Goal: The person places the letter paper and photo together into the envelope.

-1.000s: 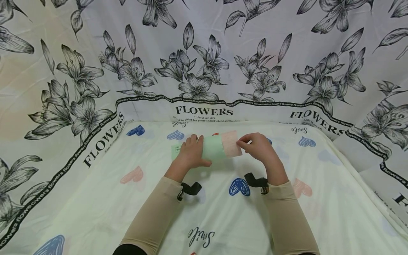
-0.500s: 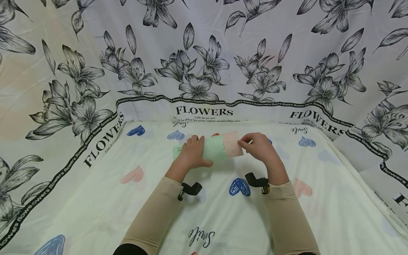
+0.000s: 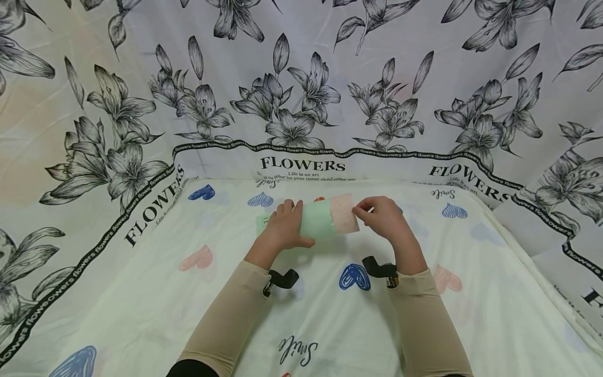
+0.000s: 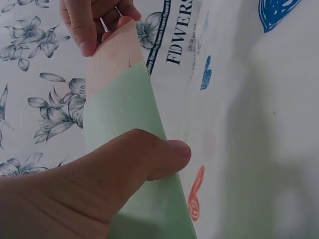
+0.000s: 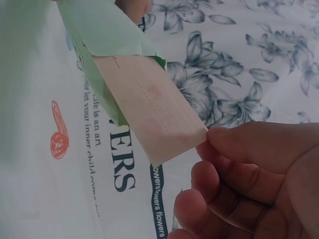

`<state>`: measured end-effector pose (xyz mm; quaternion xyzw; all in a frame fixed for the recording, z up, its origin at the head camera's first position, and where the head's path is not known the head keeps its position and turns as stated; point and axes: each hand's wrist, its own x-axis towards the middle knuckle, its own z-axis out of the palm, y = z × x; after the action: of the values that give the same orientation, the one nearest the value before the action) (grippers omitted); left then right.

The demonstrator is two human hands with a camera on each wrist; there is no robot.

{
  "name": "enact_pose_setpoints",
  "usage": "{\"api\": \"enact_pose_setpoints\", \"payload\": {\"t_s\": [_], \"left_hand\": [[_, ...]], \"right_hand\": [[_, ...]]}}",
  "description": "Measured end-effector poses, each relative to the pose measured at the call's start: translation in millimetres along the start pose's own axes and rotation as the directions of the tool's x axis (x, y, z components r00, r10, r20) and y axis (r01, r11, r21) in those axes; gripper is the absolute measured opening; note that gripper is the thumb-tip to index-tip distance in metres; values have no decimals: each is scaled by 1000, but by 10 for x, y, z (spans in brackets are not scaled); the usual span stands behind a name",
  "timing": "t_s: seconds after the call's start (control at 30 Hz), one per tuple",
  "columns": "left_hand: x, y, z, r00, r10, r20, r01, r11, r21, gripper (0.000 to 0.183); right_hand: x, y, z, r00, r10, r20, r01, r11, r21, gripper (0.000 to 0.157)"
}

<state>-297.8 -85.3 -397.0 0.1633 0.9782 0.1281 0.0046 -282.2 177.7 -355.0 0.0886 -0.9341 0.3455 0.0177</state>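
A pale green paper envelope is held above the bed-like surface, tilted up slightly at its right end. My left hand grips it near its left part; in the left wrist view the thumb lies across its face. Out of its right-hand opening sticks a pink card with dotted lines, its other end hidden inside. My right hand pinches the card's outer corner between thumb and forefinger, as the right wrist view shows on the card. The other fingers curl below.
A white cloth printed with hearts and "Smile" covers the surface beneath. Behind it and at both sides hangs a white curtain with black flower prints. Black wrist mounts sit on both sleeves.
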Motion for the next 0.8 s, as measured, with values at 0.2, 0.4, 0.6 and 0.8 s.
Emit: {"api": "enact_pose_setpoints", "payload": {"t_s": [0.2,0.4,0.6,0.8], "left_hand": [[12,8,12,1000,14,0,-14,1000,-8,119],[3,18,2,1000,20,2,-20,1000,-14,119],[0,8,7,998,60,-10,-60,997,-48,119],[-6,11,5,997,74,-7,-74,994,-76,121]], "right_hand": [[8,-34,48,1000,-5,29,5,1000,7,32],[9,-29,53,998,-20,58,19,1000,16,31],[12,-25,46,998,-44,47,42,998,45,29],[17,-21,43,998,-48,49,44,995,86,28]]}}
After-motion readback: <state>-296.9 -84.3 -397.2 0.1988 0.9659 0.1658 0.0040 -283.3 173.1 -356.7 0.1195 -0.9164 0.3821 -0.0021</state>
